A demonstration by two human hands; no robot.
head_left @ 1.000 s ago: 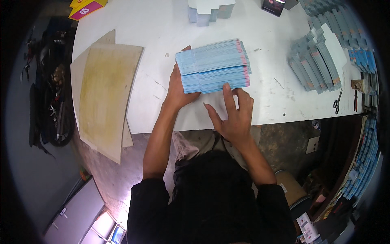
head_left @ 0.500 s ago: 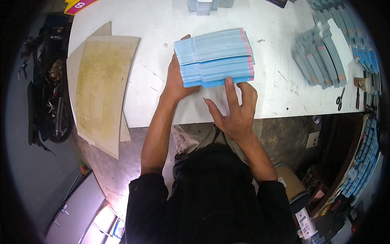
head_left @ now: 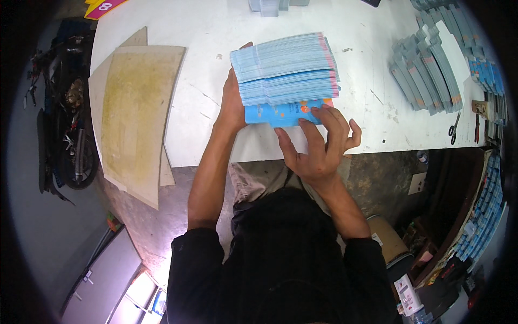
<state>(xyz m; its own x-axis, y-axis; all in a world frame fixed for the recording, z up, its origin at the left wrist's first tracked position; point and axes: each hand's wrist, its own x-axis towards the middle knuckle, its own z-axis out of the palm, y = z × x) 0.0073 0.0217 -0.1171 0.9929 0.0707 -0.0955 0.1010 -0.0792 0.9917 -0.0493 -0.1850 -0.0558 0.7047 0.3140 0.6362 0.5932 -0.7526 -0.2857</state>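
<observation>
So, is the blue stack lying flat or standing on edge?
Flat: the blue stack lies on the white table, left hand at its side, one sheet slid out below.

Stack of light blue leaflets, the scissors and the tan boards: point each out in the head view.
Stack of light blue leaflets [head_left: 286, 67], head view, on its fanned top face.
Scissors [head_left: 453, 127], head view, near the pivot of the blades.
Tan boards [head_left: 135, 113], head view, on the top board's stained middle.

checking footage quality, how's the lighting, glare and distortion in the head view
Head view: strong fisheye, the white table edge bows and the corners go black; light is even, no harsh glare on the blue card stack; left hand and right hand look sharp; the floor lower left catches a bright reflection; the far right shelves are dim.
</observation>
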